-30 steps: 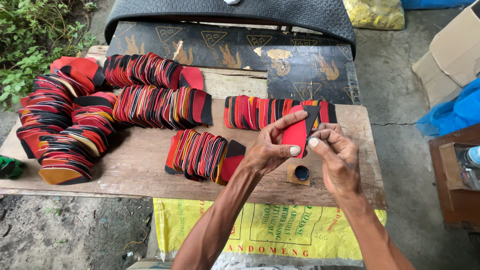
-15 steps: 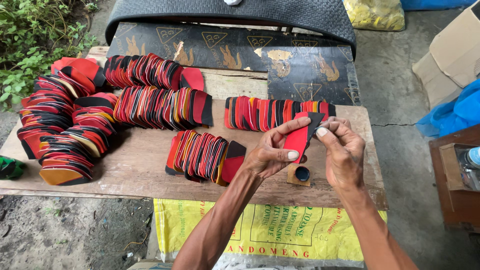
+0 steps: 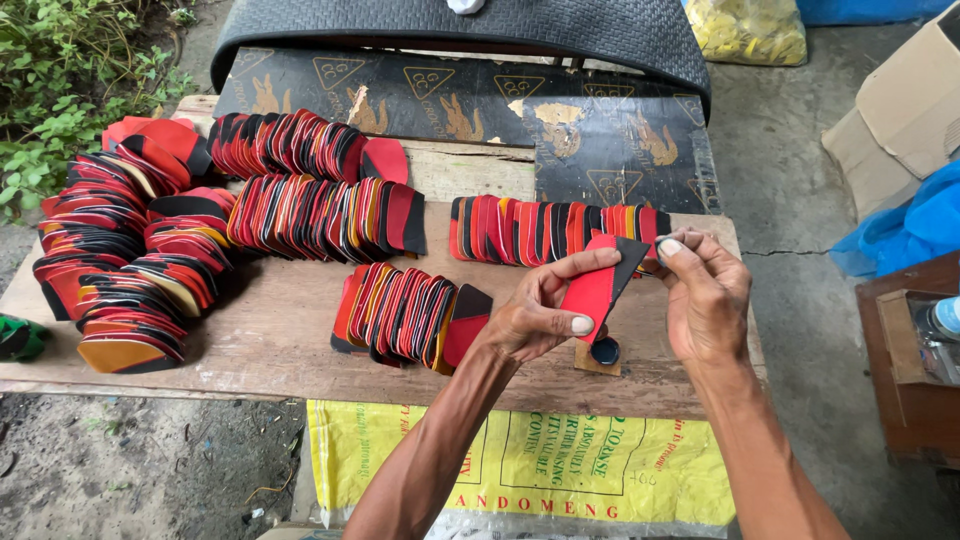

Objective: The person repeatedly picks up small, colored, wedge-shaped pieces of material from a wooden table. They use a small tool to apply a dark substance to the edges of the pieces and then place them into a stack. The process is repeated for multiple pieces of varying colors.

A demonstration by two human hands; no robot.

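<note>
- I see a red piece [image 3: 592, 290] shaped like an insole, backed by a black layer [image 3: 630, 258], held up over the right part of the wooden board [image 3: 280, 330].
- My left hand [image 3: 540, 315] is clamped on the red piece, thumb across its lower end and forefinger along its upper edge.
- My right hand [image 3: 705, 295] pinches the black layer at its top corner, fingers bunched together against it.
- The two hands are close together, with only the piece between them.
- Just below the piece, a small wooden block [image 3: 598, 362] with a dark round cap [image 3: 604, 350] sits on the board.
- Behind the hands lies a row of red, black and orange pieces [image 3: 540, 230] set on edge.
- To the left of my left hand is a shorter row [image 3: 410, 315] of the same pieces, also on edge.
- Further left are two longer rows [image 3: 320, 180] and a curved heap [image 3: 110, 270] at the board's far end.
- A yellow printed sack [image 3: 520, 470] hangs under the board's near edge.
- Dark patterned sheets [image 3: 480, 110] lie behind the board, and green plants [image 3: 60, 80] grow at the upper left.
</note>
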